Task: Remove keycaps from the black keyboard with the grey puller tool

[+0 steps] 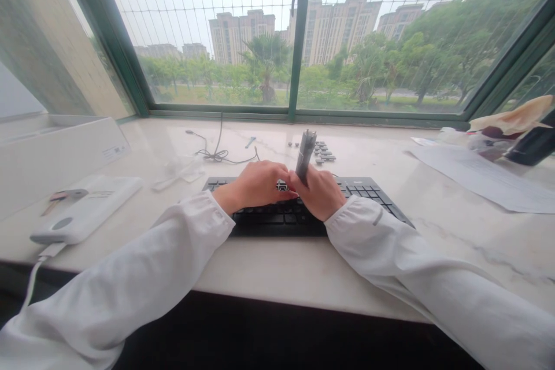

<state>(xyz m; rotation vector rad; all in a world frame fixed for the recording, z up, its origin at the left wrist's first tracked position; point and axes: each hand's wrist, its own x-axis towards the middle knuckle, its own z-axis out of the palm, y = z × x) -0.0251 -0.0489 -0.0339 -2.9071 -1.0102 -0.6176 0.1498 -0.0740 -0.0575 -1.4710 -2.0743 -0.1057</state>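
A black keyboard [260, 217] lies in front of me, with both hands over its middle. My right hand [323, 192] is closed round a slim grey tool [306, 153], which stands up out of the fist. The tool's lower end is hidden, so its exact kind does not show. My left hand [260, 185] is bent over the keys, thumb and fingers drawn together beside the right fingertips. What it may pinch there is hidden. Between the hands, part of the key area shows lighter squares. Behind the keyboard lie several loose keycaps [324, 156].
A coiled black cable [217, 154] and a small blue item [250, 142] lie near the window. Clear plastic [180, 173] sits left of the keyboard. Further left are a white power bank [87, 208], keys [60, 199] and a white box [56, 156]. Papers [485, 173] lie right.
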